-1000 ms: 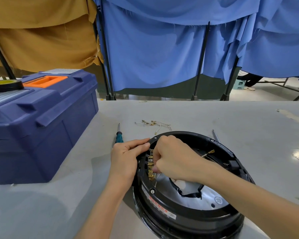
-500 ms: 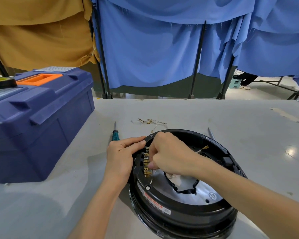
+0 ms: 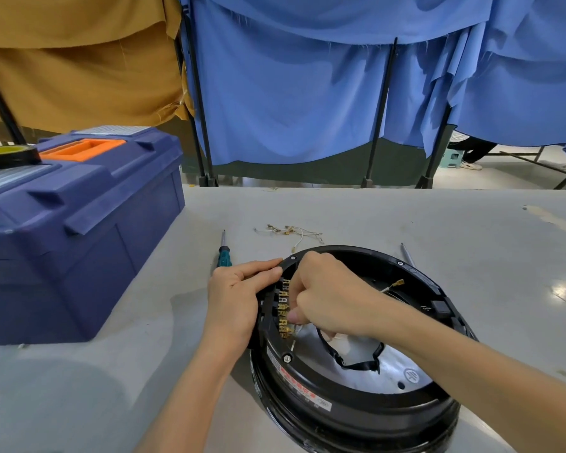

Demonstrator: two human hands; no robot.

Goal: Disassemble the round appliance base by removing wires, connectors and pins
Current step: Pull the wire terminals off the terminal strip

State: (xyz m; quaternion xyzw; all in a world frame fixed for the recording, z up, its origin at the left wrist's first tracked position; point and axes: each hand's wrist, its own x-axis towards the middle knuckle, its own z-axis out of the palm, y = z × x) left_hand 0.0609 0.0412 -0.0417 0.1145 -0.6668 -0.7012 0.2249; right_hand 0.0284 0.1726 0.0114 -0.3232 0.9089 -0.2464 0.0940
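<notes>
Here, black round base point(image 3: 356, 416), brass pins point(image 3: 284, 308).

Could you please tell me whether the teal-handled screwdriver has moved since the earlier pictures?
No; the teal-handled screwdriver still lies between the blue plastic toolbox and the loose wires.

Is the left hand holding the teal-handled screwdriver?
No: the teal-handled screwdriver lies on the grey table beyond the left hand, which holds the round black appliance base.

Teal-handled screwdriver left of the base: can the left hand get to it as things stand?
Probably yes. The teal-handled screwdriver lies on the grey table just beyond the left hand, nothing between them. That hand grips the rim of the black round appliance base, so it must let go first.
</notes>
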